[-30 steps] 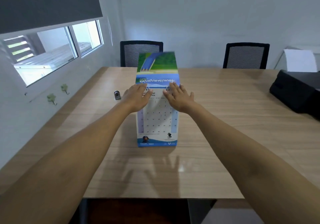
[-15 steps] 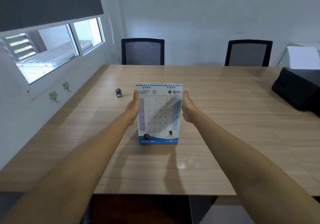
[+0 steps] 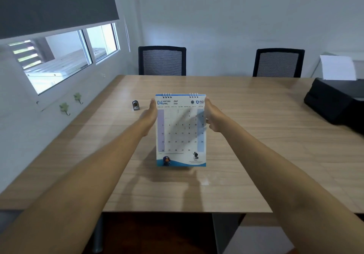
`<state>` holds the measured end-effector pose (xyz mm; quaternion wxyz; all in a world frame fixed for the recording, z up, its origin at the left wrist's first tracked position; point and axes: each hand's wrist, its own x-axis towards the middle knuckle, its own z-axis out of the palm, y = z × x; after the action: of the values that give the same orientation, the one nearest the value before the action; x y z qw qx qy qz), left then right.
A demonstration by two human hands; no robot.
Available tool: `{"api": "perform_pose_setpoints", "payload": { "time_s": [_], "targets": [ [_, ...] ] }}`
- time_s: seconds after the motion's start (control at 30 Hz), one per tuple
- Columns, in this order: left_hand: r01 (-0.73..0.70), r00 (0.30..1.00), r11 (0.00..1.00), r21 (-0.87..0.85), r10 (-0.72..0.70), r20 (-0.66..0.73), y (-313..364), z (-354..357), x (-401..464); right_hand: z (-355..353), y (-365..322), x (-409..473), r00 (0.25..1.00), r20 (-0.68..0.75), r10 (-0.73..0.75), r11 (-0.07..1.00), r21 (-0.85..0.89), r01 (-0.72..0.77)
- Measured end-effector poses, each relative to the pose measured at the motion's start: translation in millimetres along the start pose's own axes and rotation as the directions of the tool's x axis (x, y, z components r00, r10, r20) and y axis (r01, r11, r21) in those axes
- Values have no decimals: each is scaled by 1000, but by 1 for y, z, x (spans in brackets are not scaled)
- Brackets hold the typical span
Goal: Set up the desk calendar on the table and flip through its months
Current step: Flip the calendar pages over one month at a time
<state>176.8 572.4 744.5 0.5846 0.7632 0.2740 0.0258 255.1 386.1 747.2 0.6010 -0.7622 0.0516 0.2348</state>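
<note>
A spiral-bound desk calendar (image 3: 180, 133) stands upright on the wooden table (image 3: 256, 135), its white April page facing me. My left hand (image 3: 150, 114) presses against its left edge near the top. Against the right edge my right hand (image 3: 211, 117) does the same. The fingers of both hands reach behind the calendar and are hidden by it. The calendar's bottom edge rests on the tabletop with its shadow falling toward me.
A small silver and black object (image 3: 135, 105) lies on the table left of the calendar. A black printer (image 3: 338, 104) holding white paper sits at the right edge. Two black mesh chairs (image 3: 162, 60) stand at the far side. A window and wall hooks are on the left.
A page with a green and blue picture was flipped over the top to the back, showing April. Both hands moved from the page's face to the calendar's sides.
</note>
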Motion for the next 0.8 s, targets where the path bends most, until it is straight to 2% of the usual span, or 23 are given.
{"api": "perform_pose_setpoints", "payload": {
  "time_s": [0.07,0.17,0.3,0.4,0.43,0.47,0.5,0.57,0.6,0.67,0.73,0.8],
  "targets": [
    [-26,995,999,-24,24,-93,1,-6,3,-7,-5,-5,999,-15,-40,997,-74,39],
    [-61,986,993,-102,44,-162,12,-14,0,-21,-16,-14,991,-63,-117,992,-59,113],
    [-77,989,951,-299,34,-147,34,-22,-7,-38,-31,-30,982,-51,-180,968,170,186],
    [-65,998,841,-537,59,-29,47,-23,-8,-39,-38,-30,976,51,-210,903,393,174],
    [-90,995,836,-541,96,-16,49,-20,-9,-36,-39,-31,970,76,-231,893,413,180],
    [-146,989,868,-474,143,-41,50,-16,-8,-30,-39,-30,965,70,-253,894,398,206],
    [-224,974,914,-338,204,-95,50,-11,-6,-24,-38,-30,956,43,-289,905,337,258],
    [-379,907,923,64,384,-172,49,-3,-5,-11,-34,-31,915,-2,-404,910,96,402],
    [-424,864,868,260,473,-172,47,0,-3,-7,-31,-29,881,6,-474,879,-57,473],
    [-486,800,723,490,594,-83,42,4,6,1,-24,-22,822,67,-565,757,-353,550],
    [-529,773,595,605,632,54,34,6,20,4,-19,-9,822,102,-560,612,-618,494],
    [-522,786,523,674,602,142,25,9,32,6,-16,2,857,112,-503,509,-763,399]
  ]
}}
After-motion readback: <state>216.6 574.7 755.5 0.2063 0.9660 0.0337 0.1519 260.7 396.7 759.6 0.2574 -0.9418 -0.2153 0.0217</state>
